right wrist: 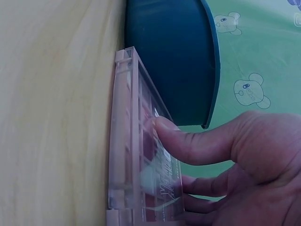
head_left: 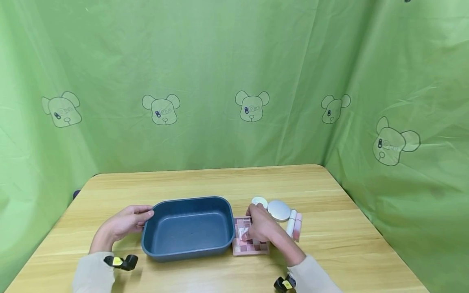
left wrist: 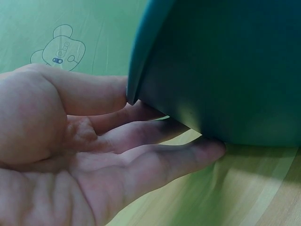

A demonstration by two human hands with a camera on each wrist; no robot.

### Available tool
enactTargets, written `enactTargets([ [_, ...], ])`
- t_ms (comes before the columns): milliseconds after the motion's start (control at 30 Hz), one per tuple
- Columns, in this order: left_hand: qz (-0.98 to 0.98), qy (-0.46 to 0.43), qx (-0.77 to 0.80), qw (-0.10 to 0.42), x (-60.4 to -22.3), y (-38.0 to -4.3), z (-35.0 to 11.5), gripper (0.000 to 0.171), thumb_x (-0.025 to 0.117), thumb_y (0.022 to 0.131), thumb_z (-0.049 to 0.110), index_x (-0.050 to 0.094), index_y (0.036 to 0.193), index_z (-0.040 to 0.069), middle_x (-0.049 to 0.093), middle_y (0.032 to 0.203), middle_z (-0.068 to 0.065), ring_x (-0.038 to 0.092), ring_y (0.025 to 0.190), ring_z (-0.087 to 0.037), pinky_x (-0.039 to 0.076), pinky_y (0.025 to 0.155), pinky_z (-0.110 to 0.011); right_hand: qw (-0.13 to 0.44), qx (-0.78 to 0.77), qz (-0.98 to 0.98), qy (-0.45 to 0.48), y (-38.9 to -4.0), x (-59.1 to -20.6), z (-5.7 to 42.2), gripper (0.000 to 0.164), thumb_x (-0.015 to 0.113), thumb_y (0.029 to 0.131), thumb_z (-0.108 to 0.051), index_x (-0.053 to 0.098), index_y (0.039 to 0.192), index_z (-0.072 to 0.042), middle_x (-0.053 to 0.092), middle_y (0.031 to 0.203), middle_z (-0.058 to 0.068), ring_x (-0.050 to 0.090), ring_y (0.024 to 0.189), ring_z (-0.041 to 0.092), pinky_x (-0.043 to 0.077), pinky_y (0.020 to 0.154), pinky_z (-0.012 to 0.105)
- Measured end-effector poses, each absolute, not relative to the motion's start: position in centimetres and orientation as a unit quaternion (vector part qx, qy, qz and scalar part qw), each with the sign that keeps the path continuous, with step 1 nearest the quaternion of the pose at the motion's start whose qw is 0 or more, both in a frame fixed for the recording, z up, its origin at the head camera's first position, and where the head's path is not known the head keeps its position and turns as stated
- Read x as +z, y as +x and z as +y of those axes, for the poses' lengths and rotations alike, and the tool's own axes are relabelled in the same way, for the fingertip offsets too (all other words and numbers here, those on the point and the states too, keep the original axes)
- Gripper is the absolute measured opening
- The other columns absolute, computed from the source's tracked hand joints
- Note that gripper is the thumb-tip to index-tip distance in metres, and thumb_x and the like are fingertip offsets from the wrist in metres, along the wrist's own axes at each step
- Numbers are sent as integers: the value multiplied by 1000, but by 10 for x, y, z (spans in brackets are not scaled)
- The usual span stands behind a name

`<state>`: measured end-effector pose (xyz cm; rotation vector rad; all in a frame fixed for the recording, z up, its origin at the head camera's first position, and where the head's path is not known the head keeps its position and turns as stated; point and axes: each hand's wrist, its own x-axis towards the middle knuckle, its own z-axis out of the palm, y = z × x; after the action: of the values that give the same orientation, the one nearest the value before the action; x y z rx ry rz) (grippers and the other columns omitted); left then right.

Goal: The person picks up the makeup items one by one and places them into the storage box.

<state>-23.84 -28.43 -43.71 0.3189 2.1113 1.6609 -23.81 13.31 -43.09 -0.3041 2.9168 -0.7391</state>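
A dark blue rectangular basin (head_left: 188, 230) stands on the wooden table. My left hand (head_left: 126, 221) holds its left end: in the left wrist view the thumb lies at the rim, while the fingers (left wrist: 188, 160) reach under the outer wall. Right beside the basin's other end lies a pink eyeshadow palette (head_left: 252, 248) with a clear lid and a grid of shades. My right hand (head_left: 263, 226) grips this palette, thumb on the lid and the other fingers at its far edge, partly hidden behind it in the right wrist view (right wrist: 214, 183).
Behind and right of the right hand are a small white round container (head_left: 259, 201), a silver round compact (head_left: 279, 210), a white tube (head_left: 291, 224) and a pink tube (head_left: 297, 227). A green curtain (head_left: 205, 134) hangs behind the table (head_left: 176, 185) and along its sides.
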Motion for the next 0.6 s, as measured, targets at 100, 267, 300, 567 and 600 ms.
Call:
enactTargets([
  [100, 761, 115, 600, 216, -437, -238, -285, 56, 46, 108, 18, 32, 143, -23, 63, 130, -29, 66, 115, -27, 58, 100, -42, 59, -244, 963, -93, -238, -429, 133, 63, 98, 58, -17, 60, 107, -3, 55, 96, 8, 52, 88, 23, 52, 85, 44],
  [267, 759, 116, 603, 217, -438, -239, -285, 56, 46, 108, 18, 32, 143, -23, 64, 129, -26, 67, 114, -24, 58, 99, -40, 55, -250, 963, -90, -239, -427, 134, 61, 97, 60, -17, 59, 106, -5, 60, 94, 6, 56, 90, 24, 50, 88, 46],
  [300, 758, 116, 604, 217, -437, -239, -285, 56, 46, 108, 18, 32, 143, -23, 65, 128, -25, 67, 113, -23, 58, 98, -39, 53, -250, 962, -90, -239, -427, 134, 60, 97, 61, -17, 58, 106, -5, 61, 94, 6, 56, 90, 24, 49, 88, 46],
  [567, 757, 114, 606, 217, -437, -239, -284, 55, 47, 108, 18, 34, 143, -23, 67, 125, -22, 67, 110, -21, 59, 97, -37, 38, -233, 967, -97, -240, -425, 137, 60, 95, 64, -20, 67, 114, -5, 63, 99, 7, 55, 97, 23, 43, 85, 42],
  [600, 757, 113, 606, 216, -437, -239, -284, 55, 47, 108, 18, 34, 143, -23, 67, 126, -22, 67, 110, -21, 59, 97, -37, 37, -231, 967, -97, -240, -425, 137, 60, 95, 64, -20, 68, 114, -5, 63, 100, 7, 55, 98, 23, 43, 84, 41],
])
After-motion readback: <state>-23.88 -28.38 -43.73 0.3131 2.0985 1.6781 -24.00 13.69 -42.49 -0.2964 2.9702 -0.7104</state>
